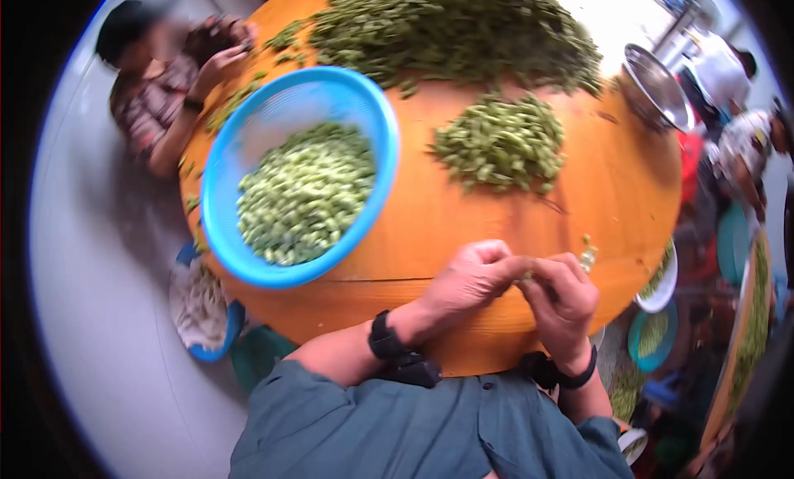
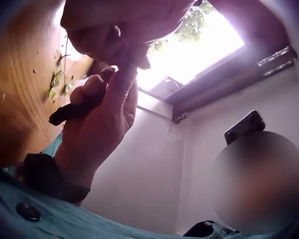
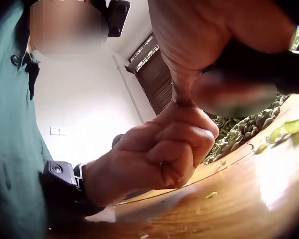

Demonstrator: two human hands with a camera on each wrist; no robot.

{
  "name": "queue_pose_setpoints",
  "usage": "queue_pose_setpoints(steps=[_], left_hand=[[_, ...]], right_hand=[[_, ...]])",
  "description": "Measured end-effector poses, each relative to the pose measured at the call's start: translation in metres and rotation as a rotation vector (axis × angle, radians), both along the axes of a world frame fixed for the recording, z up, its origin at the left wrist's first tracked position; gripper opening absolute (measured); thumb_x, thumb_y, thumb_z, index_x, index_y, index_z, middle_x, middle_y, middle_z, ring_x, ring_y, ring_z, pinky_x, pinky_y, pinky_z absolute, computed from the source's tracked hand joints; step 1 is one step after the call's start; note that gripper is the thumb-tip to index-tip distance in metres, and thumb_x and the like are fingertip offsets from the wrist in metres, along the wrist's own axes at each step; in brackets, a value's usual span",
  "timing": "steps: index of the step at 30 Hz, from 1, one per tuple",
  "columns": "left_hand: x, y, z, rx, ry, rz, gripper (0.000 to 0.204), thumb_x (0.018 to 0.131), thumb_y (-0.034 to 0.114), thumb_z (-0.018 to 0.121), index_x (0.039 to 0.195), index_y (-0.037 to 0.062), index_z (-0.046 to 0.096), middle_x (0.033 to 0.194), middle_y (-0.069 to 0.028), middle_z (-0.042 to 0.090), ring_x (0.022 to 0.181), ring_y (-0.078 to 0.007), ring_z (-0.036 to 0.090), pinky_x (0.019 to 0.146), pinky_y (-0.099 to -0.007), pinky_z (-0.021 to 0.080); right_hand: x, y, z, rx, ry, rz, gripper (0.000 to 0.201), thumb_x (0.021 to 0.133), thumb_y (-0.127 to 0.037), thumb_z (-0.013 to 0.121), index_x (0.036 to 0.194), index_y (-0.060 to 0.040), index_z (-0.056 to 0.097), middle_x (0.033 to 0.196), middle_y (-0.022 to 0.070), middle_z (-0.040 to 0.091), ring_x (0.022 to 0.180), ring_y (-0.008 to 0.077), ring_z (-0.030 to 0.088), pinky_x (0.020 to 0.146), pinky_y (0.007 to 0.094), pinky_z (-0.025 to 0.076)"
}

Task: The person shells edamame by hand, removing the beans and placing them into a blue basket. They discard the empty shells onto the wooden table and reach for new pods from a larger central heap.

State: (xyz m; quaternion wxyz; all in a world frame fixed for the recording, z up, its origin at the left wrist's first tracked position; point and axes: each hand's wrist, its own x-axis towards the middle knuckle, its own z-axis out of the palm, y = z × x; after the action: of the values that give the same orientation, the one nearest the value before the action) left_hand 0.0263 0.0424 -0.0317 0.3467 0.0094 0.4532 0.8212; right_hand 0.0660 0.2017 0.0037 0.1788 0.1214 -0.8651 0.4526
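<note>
My left hand (image 1: 467,285) and right hand (image 1: 562,301) met fingertip to fingertip at the near table (image 1: 612,189) edge, both pinching a small pod (image 1: 527,274), barely visible, shelled bits (image 1: 588,254) just beside, blue basket (image 1: 217,198) of beans (image 1: 304,191) left, pod pile (image 1: 500,142) beyond.

- Round table (image 1: 612,189) was seen as orange-brown wood, varnished, glossy; grain lines and glare were noted in the right wrist view.
- Blue basket (image 1: 217,177) was read as plastic, smooth, with a perforated wall.
- Bowl (image 1: 657,86) at the far edge was taken as metal, shiny.
- Shelled beans (image 1: 302,193) were seen as pale green, smooth, slightly glossy.
- Pod pile (image 1: 500,144) was seen as darker green, matt, rough-looking.
- Shirt (image 1: 397,429) was noted as teal woven cloth, matt, creased.
- Wrist straps (image 1: 385,340) were logged as black, matt.
</note>
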Motion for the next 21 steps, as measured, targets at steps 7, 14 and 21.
queue_pose_setpoints(steps=[7,14,21], left_hand=[[-0.005,-0.005,-0.004,-0.196,0.313,0.066,0.030,0.098,0.030,0.060,0.089,0.0012,0.061,0.077,0.0018,0.058,0.074,-0.0049,0.050,0.066,-0.0223,0.044],[-0.007,-0.004,0.010,-0.213,0.110,0.000,0.025,0.099,0.028,0.060,0.088,0.0048,0.062,0.070,0.0059,0.053,0.062,0.0000,0.041,0.053,-0.0179,0.034],[-0.013,-0.007,0.012,0.023,-0.115,-0.027,0.019,0.102,0.022,0.051,0.094,0.0054,0.058,0.076,-0.0013,0.059,0.056,-0.0041,0.046,0.043,-0.0171,0.032]], right_hand=[[-0.016,-0.009,0.003,0.097,0.023,0.035,0.016,0.074,0.009,0.072,0.086,-0.0011,0.066,0.069,0.0081,0.059,0.060,0.0197,0.056,0.053,0.0297,0.045],[-0.019,-0.006,-0.001,0.127,0.010,0.057,0.014,0.073,0.009,0.069,0.081,-0.0018,0.065,0.067,0.0087,0.060,0.059,0.0225,0.057,0.052,0.0325,0.046],[-0.018,-0.001,-0.001,-0.010,-0.017,0.022,0.014,0.075,0.006,0.069,0.086,-0.0015,0.064,0.072,0.0096,0.061,0.059,0.0246,0.058,0.053,0.0330,0.047]])
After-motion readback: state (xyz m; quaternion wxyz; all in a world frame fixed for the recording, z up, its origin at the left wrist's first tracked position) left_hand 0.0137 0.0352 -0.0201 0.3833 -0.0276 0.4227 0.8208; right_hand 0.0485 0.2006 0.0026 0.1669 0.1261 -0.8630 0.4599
